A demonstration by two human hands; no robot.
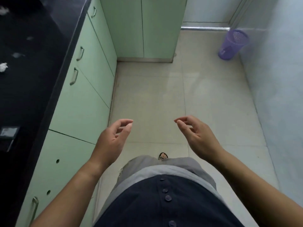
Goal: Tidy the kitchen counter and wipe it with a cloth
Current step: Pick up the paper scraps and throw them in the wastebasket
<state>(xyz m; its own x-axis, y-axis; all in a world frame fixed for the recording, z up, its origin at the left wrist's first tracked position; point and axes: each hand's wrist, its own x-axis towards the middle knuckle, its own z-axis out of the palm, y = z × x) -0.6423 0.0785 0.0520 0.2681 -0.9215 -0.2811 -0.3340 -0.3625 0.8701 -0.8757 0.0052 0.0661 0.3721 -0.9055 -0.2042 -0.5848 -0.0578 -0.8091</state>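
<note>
Left hand: the left hand (113,136) is held out at waist height over the floor (164,95), its fingers loosely curled and its thumb near the fingertips, holding nothing.
Right hand: the right hand (195,135) mirrors it, just as relaxed and empty, well apart from the left.
Counter: the black counter (41,63) runs along the person's left side above pale green cabinets (85,95); neither hand is over it.
Litter: a crumpled white paper (3,67) lies on the counter near the frame's left edge, another wad (3,10) sits farther along, and a couple of pale scraps (18,54) lie between them (too blurred to identify).
Other item: a dark flat object (9,131) rests on the near end of the counter; what it is cannot be told.
Cloth: none is visible anywhere in the view.
Bin: a purple mesh bin (232,45) stands on the floor by the right-hand wall, well away from the counter.
Progress: the task looks barely begun, since rubbish sits on the counter and no wiping shows.
Remaining: clearing the papers, probably into the bin, finding a cloth, then wiping.
</note>
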